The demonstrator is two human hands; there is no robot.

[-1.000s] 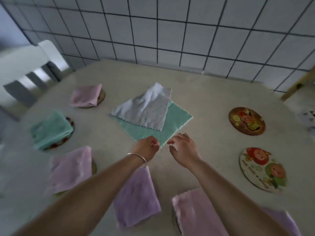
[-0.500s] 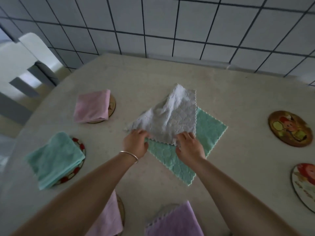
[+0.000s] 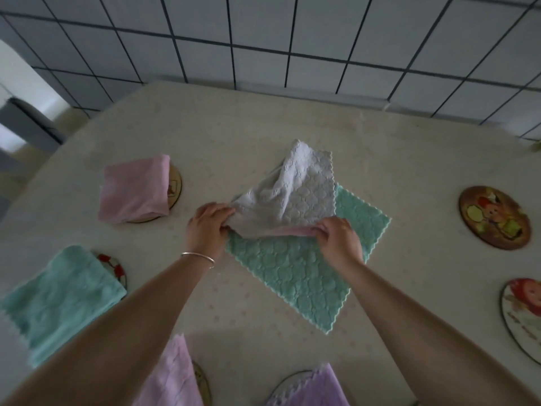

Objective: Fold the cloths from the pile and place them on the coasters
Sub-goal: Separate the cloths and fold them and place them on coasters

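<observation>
Pale table (image 3: 292, 124) under tiled wall (image 3: 263, 39). Left hand (image 3: 209, 227) pinched on near left corner of grey cloth (image 3: 295, 197), right hand (image 3: 339, 241) pinched on its near right edge, pink underside showing. Cloth lifted slightly off green cloth (image 3: 295, 273) spread flat beneath, mid-table. Folded pink cloth (image 3: 134, 191) and folded green cloth (image 3: 55, 300) on coasters at left. Bare picture coaster (image 3: 494, 216) well apart at right. Bracelet (image 3: 197, 256) on left wrist.

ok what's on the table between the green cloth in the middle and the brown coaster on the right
Nothing: the head view shows only bare tablecloth between the green cloth and the brown coaster.
</observation>
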